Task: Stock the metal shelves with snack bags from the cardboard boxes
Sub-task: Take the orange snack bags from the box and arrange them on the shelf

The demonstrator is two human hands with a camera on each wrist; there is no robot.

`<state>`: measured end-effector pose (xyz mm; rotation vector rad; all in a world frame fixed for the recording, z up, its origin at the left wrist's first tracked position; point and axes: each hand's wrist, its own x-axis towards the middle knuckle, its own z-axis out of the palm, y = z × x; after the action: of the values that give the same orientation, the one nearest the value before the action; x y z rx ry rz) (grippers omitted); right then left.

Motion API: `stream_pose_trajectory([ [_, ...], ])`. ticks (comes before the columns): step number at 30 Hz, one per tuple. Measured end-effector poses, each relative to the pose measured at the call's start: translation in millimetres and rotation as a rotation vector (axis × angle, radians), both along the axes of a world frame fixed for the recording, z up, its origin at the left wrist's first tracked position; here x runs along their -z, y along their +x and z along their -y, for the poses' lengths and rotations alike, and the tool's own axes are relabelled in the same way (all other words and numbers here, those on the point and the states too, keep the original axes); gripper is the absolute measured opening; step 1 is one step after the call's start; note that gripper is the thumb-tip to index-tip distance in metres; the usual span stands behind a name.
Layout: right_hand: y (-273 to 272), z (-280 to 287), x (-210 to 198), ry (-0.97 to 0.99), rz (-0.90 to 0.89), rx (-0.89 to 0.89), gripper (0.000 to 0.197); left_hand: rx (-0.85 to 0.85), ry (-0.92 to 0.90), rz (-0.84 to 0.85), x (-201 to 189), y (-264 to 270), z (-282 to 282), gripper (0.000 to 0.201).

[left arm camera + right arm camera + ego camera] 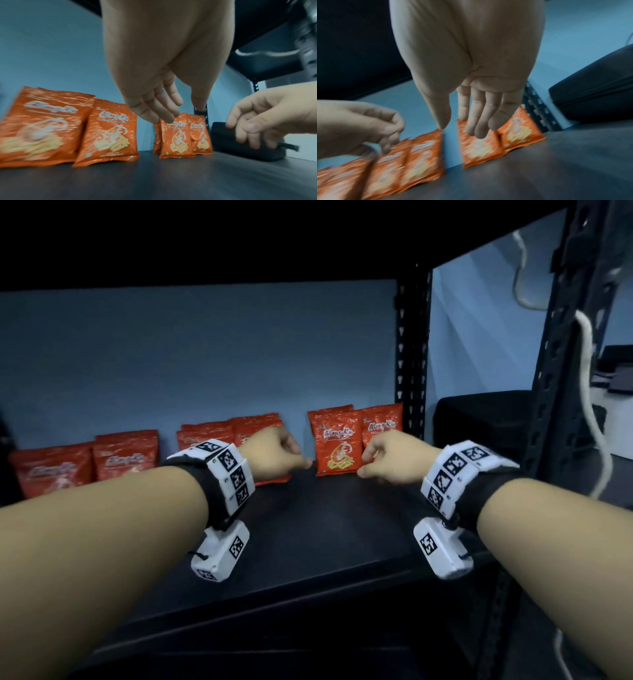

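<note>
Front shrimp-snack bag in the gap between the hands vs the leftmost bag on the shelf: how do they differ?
The front snack bag stands upright and nearly square to the head camera; the leftmost bag sits turned at an angle. The front snack bag has another bag close behind it and one overlapping at its right; the leftmost bag is the row's end, its lower part hidden by the left forearm. Both are the same red-orange shrimp-print packs on the black shelf, against the blue wall.

Both hands, left hand [274,455] and right hand [394,457], hover loosely curled beside an upright prawn-cracker bag [337,443], apparently not touching it, on the black shelf [308,525].
</note>
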<state>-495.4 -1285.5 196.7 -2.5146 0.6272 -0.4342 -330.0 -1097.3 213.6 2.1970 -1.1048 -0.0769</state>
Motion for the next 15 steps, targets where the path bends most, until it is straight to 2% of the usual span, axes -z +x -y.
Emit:
stream_pose_trajectory([
  [5,-17,-81,14,0.016,0.039,-0.121,0.025,0.063,-0.032,-0.032,10,-31,-70,0.027],
  [9,-36,-142,35,0.111,0.081,-0.224,0.023,0.118,-0.013,-0.122,30,-60,-131,0.027],
  [15,-57,-202,92,0.298,-0.077,-0.426,0.024,0.246,0.139,-0.264,85,-94,-212,0.027],
])
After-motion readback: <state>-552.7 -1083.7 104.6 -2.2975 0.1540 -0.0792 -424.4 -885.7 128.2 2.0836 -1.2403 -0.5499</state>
